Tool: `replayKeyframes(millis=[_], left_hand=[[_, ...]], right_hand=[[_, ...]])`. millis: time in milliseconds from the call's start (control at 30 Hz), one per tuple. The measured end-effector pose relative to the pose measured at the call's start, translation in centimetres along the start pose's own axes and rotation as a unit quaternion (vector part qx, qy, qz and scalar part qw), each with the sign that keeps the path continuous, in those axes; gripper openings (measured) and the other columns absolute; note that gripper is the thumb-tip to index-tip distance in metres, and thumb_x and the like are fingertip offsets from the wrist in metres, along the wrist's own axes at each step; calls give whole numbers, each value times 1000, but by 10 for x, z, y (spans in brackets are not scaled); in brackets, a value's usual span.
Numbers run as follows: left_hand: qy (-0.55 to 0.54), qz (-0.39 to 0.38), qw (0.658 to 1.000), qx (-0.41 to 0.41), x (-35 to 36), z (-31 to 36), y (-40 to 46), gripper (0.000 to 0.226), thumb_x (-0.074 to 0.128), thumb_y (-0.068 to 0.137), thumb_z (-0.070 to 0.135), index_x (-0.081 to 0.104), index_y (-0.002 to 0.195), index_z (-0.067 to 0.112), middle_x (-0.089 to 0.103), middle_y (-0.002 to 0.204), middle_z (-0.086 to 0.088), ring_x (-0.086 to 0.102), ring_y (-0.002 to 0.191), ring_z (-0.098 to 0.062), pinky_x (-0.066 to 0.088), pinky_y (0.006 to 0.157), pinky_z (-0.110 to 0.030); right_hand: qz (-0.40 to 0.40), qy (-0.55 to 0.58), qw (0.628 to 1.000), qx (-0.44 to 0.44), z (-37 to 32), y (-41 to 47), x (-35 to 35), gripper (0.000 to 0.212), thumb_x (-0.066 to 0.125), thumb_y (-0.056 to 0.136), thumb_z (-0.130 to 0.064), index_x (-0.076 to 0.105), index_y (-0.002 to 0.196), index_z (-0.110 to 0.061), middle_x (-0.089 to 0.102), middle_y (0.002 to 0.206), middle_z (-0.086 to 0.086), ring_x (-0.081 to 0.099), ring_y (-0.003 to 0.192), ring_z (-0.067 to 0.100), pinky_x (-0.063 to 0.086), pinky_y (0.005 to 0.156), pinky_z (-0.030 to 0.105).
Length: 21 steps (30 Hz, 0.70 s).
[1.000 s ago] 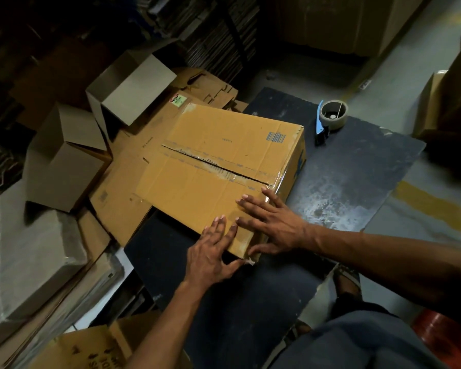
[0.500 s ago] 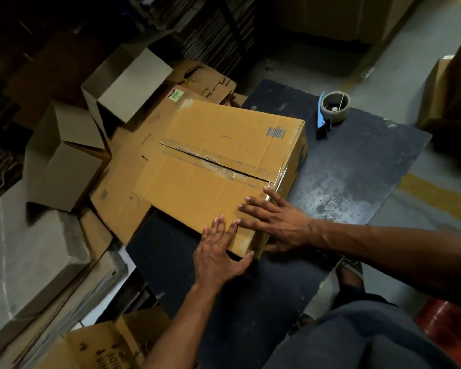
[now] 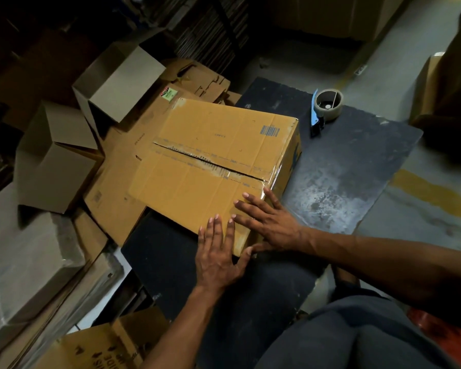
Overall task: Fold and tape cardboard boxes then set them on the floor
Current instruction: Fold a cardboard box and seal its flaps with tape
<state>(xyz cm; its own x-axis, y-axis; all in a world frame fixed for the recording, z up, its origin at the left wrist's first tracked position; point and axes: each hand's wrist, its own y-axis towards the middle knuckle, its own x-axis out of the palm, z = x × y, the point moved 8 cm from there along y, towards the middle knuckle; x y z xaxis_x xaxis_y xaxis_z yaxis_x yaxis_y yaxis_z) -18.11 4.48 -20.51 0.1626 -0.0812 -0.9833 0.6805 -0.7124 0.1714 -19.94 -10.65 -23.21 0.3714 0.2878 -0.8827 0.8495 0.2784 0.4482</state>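
A brown cardboard box (image 3: 210, 155) lies on a dark mat (image 3: 343, 169) on the floor, its top flaps closed with a gap along the centre seam. My left hand (image 3: 218, 251) lies flat with spread fingers on the box's near corner. My right hand (image 3: 269, 222) presses flat on the same corner, beside the seam's end, thumb down the side. A tape dispenser (image 3: 326, 107) with a blue handle stands on the mat's far edge, apart from both hands.
Two open grey-brown boxes (image 3: 117, 78) (image 3: 53, 158) and flattened cardboard (image 3: 112, 187) sit to the left. A printed carton (image 3: 104, 347) lies near the bottom left. A yellow floor line (image 3: 434, 193) runs at the right. My knee fills the lower right.
Both hands stay pressed on the box's near corner, sliding only slightly. The view has shifted a little; the box has not visibly moved.
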Motion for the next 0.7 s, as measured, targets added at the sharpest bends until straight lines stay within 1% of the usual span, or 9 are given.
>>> replayKeyframes(millis=[67,167,267,333,433,500,600,667,700], left_hand=[[-3,5,1000,3,1,3,-3,76,33,105,62,38,158,8,32,163,-28,29,153,-43,30,120,-63],[-13,17,1000,-13,3,4,-3,68,29,108,56,34,159,12,31,164,-26,28,154,-42,28,119,-64],[-50,23,998,-41,4,7,-5,67,27,108,54,33,160,13,27,166,-23,23,156,-39,23,121,-65],[-70,24,996,-42,5,5,-7,69,29,107,56,32,161,13,24,168,-21,19,157,-37,19,124,-63],[-59,17,998,-28,6,1,-8,69,32,107,59,27,163,18,23,169,-20,18,158,-36,17,125,-61],[-51,9,998,-20,8,1,-7,67,30,108,58,25,163,21,25,168,-21,19,157,-37,19,125,-61],[-62,8,998,-32,5,4,-7,63,30,108,54,32,161,20,27,167,-21,22,157,-37,21,123,-62],[-83,17,995,-50,-2,5,-5,62,39,105,50,43,158,16,31,166,-18,26,156,-34,23,122,-62],[-94,26,994,-49,-6,7,-2,62,44,104,48,47,155,14,35,164,-17,29,155,-32,24,123,-61]], right_hand=[[5,-6,1000,5,-2,0,-1,96,48,88,-83,37,159,-19,26,167,13,18,156,35,12,122,67],[12,-3,1000,11,-4,1,-3,90,51,90,-79,39,158,-21,29,167,12,19,156,34,17,120,69],[13,11,1000,6,-1,0,-8,86,49,93,-75,38,158,-19,28,167,10,18,157,32,14,121,68],[2,2,1000,5,-1,-1,-8,85,44,96,-73,33,160,-17,25,168,8,15,158,31,13,122,67],[-16,-15,1000,4,-4,-1,-4,80,34,99,-69,30,161,-18,22,170,7,13,158,31,13,121,68],[-17,-9,1000,8,-5,0,-4,78,35,101,-66,31,161,-17,21,170,7,13,158,32,13,121,70],[-4,25,1000,5,-1,0,-15,82,48,98,-66,30,161,-17,19,170,8,12,158,34,10,121,71],[18,23,999,32,16,-1,-28,81,54,97,-65,30,161,-23,20,170,8,12,157,38,7,120,71],[38,12,998,57,32,0,-36,78,56,97,-63,32,161,-25,21,170,8,12,157,40,8,119,73]])
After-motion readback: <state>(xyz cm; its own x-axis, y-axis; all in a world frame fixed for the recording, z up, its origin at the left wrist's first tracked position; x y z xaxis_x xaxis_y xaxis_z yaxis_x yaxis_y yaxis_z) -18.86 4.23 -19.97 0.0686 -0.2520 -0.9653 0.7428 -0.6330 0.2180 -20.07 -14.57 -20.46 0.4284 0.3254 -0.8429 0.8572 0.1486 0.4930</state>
